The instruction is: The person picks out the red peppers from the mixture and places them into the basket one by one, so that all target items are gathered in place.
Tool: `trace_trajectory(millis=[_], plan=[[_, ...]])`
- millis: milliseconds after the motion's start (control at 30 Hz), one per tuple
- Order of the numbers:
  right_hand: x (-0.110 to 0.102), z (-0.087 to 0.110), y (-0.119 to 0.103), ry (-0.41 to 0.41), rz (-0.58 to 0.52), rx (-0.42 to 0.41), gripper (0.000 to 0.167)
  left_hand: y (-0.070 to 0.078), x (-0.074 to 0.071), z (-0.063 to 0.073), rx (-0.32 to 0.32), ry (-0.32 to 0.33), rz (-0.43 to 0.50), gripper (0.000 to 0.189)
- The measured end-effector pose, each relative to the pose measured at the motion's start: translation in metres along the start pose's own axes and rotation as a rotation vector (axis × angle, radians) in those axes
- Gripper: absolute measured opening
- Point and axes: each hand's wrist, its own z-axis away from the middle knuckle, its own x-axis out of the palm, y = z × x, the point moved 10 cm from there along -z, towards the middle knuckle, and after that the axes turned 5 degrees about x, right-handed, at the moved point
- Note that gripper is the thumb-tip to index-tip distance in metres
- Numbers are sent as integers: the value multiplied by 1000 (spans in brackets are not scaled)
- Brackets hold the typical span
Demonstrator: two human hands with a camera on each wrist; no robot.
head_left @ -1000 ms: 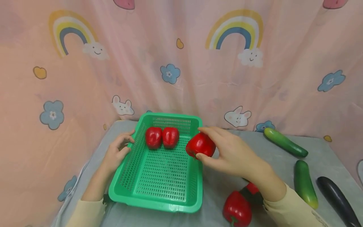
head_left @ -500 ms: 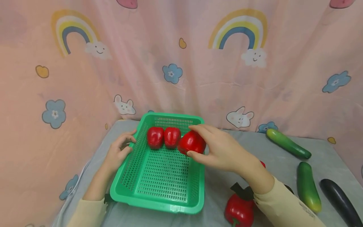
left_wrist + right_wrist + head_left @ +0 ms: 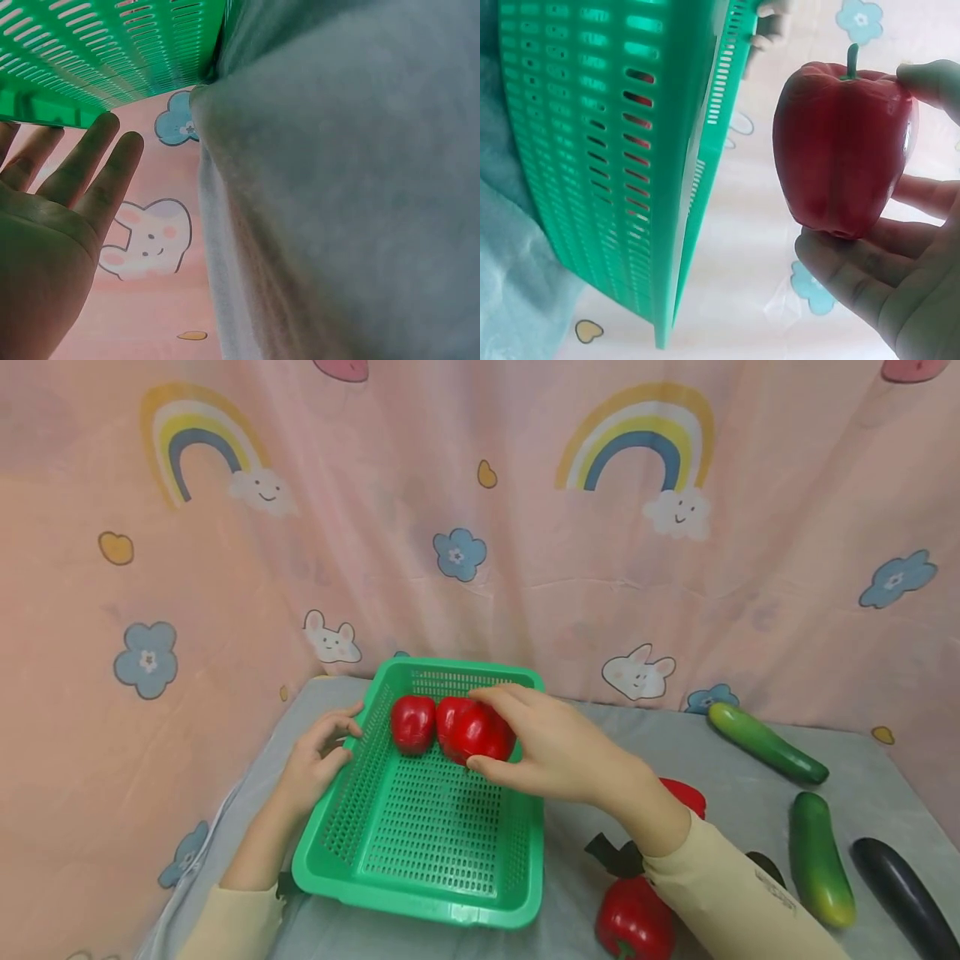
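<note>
Your right grip (image 3: 562,747) is clamped on a red bell pepper (image 3: 483,732), thumb at stem end, above the green basket (image 3: 420,904). Left grip (image 3: 321,753): fingers apart, at its rim. Lower beside the 2 peppers (image 3: 412,725) inside; release once seated.

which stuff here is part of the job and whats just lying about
Seemingly in the job:
red pepper in the right grip
green basket
two peppers inside
perhaps the loose pepper alongside

Seemingly just lying about:
far cucumber
near cucumber
eggplant
</note>
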Motion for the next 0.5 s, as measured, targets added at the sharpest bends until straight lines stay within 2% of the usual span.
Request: trace_trajectory(millis=[500], plan=[[15,-22,-16,-46,4,-51,74,-1,0,-1,-4,3,-10,23]])
